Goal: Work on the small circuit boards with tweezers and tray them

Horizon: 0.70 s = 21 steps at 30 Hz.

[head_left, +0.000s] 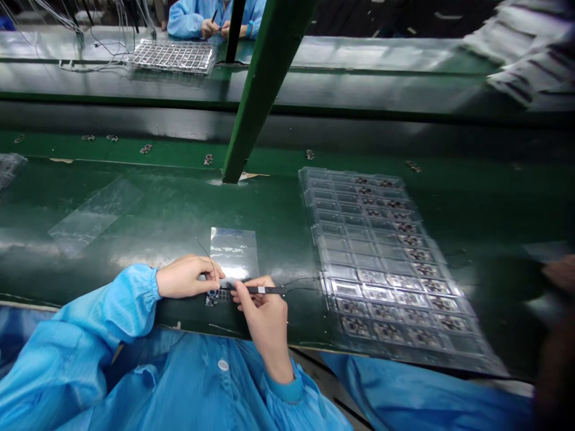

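Blue smock (188, 389) at the green bench's (166, 215) edge, both hands beside a small circuit board (212, 298).
Right hand (265, 314) grips a slim dark tool (268, 290) between thumb and fingers, probably for close control; left hand (189, 276) curls its fingertips by the board, perhaps steadying it, though whether they hold anything I cannot tell. Clear film (233, 251) lies just beyond; bench surface before the clear tray's (354, 248) edge gives rightward room.

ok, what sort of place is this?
Probably an electronics assembly line: a clear compartment tray holding small board-like parts, similar pieces spaced along the green surface, and a co-worker's blue sleeve at the opposite bench.
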Each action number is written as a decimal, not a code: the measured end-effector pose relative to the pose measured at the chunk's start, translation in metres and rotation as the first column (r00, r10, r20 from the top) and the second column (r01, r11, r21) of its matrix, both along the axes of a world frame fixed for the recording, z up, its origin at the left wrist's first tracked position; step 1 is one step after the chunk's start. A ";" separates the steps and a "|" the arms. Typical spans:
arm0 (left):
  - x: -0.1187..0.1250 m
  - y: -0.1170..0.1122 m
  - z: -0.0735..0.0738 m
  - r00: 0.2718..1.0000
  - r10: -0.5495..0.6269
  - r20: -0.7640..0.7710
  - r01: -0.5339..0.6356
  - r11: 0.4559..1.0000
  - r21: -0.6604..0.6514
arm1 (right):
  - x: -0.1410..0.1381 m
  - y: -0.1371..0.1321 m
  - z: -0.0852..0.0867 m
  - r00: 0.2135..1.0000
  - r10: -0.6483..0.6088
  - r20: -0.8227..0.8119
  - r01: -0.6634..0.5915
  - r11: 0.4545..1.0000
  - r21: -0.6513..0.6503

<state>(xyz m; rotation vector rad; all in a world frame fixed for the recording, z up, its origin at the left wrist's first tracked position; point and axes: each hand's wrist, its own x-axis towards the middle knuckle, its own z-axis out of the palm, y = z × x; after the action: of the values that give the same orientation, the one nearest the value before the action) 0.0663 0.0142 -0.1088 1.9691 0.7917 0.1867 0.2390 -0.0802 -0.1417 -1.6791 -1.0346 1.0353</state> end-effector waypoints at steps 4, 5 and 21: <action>0.001 0.000 0.000 1.000 0.003 0.003 -0.003 1.000 0.004 | -0.001 0.001 0.001 0.999 -0.022 -0.028 0.022 1.000 -0.005; 0.001 0.000 0.000 1.000 0.004 0.002 -0.004 1.000 0.005 | -0.001 0.001 0.001 0.998 -0.030 -0.048 0.030 1.000 -0.004; 0.001 0.001 0.006 0.999 0.025 -0.024 -0.026 0.997 -0.072 | 0.001 0.001 0.001 0.999 -0.019 0.042 0.018 0.999 0.027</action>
<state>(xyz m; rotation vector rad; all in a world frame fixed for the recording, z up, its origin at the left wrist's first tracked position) 0.0672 0.0149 -0.1026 1.8969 0.8276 0.1487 0.2404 -0.0789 -0.1409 -1.6924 -1.0538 0.9744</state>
